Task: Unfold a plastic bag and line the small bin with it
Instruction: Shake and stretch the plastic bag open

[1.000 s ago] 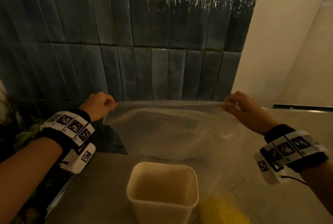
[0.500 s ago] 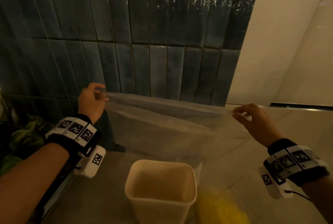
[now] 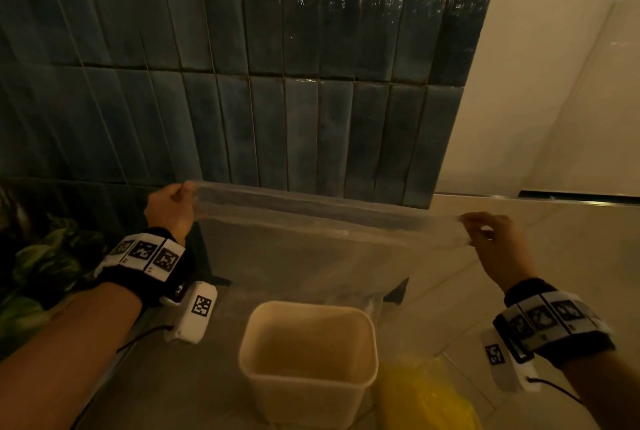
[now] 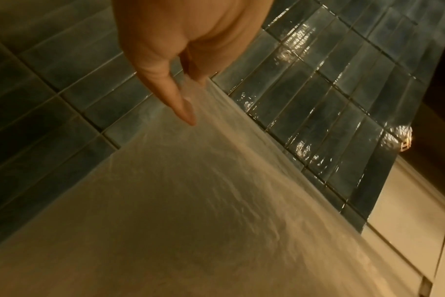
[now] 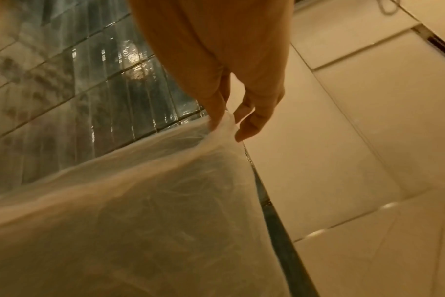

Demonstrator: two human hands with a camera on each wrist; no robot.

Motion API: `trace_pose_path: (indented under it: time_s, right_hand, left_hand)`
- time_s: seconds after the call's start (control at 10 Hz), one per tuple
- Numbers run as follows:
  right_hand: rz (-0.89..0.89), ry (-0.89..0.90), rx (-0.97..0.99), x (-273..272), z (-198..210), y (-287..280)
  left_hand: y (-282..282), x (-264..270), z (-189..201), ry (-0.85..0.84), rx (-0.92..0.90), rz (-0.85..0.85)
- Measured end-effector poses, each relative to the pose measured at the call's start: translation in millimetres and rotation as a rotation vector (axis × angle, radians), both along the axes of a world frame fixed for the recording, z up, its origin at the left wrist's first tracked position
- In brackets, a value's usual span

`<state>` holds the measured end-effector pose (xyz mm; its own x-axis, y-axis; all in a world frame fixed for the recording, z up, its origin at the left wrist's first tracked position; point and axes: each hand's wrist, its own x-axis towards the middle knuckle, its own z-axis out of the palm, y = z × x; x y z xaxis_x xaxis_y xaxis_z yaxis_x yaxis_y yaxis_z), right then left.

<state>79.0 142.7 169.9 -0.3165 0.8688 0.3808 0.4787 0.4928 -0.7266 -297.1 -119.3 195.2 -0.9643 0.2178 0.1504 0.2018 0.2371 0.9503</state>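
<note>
As the left hand (image 3: 170,208) pinches one top corner of the clear plastic bag (image 3: 304,249), the sheet stretches across to the right hand (image 3: 493,244), which pinches the other corner between thumb and fingertips. The bag hangs above and just behind the small bin (image 3: 308,360), which stands on the floor beside something yellow (image 3: 426,398). Doing this well likely means parting the two layers at the mouth before lowering it over the rim. No brand or legible writing appears; the wristbands (image 3: 147,253) carry only black-and-white square markers.
</note>
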Motion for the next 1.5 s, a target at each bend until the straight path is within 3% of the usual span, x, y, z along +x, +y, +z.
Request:
trace_pose_path:
  time_s: [0.2,0.4,0.5,0.6,0.7,0.8,0.9,1.0,1.1,1.2,1.4,1.5]
  right_hand:
    - [0.155,0.410,-0.416,-7.6,0.0,-12.5]
    - [0.179,0.763,-0.651,-7.8,-5.3,-12.0]
    - [0.167,0.916,-0.760,-6.4,-7.7,-8.8]
    - [0.115,0.972,-0.819,-1.9,-6.9,-3.0]
    - [0.156,1.101,-0.966,2.5,-4.9,3.6]
    - [0.164,1.062,-0.956,7.0,0.8,5.3]
    - [0.232,1.020,-0.914,15.3,-0.6,7.6]
    - [0.314,0.943,-0.799,22.5,2.5,4.4]
    - [0.385,0.655,-0.576,21.6,5.5,-11.6]
    - [0.332,0.350,-0.460,22.4,3.5,-16.7]
    - [0.145,0.340,-0.374,17.3,-4.8,-13.1]
    - [0.065,0.261,-0.290,16.7,-9.1,-9.6]
  left_hand:
    - [14.5,4.1,-8.8,-0.318,0.420,-0.159]
    - [21.7,8.9,-9.0,-0.629,0.596,-0.180]
    - [9.9,12.3,-13.5,-0.432,0.268,-0.216]
    - [5.0,9.6,-16.4,-0.390,0.256,-0.187]
    - [4.4,9.8,-19.9,-0.464,0.337,-0.164]
    - [-5.1,12.2,-16.6,-0.378,0.352,-0.208]
    - [-13.4,7.6,-14.9,-0.588,0.585,-0.340]
    - [-16.8,16.0,-7.1,-0.611,0.601,-0.442]
    - [-15.1,18.4,-3.5,-0.417,0.471,-0.598]
    - [-8.2,19.9,-9.7,-0.265,0.253,-0.481]
    - [-0.3,10.4,-19.0,0.031,-0.005,-0.052]
    - [0.7,11.8,-17.4,0.170,-0.174,0.021]
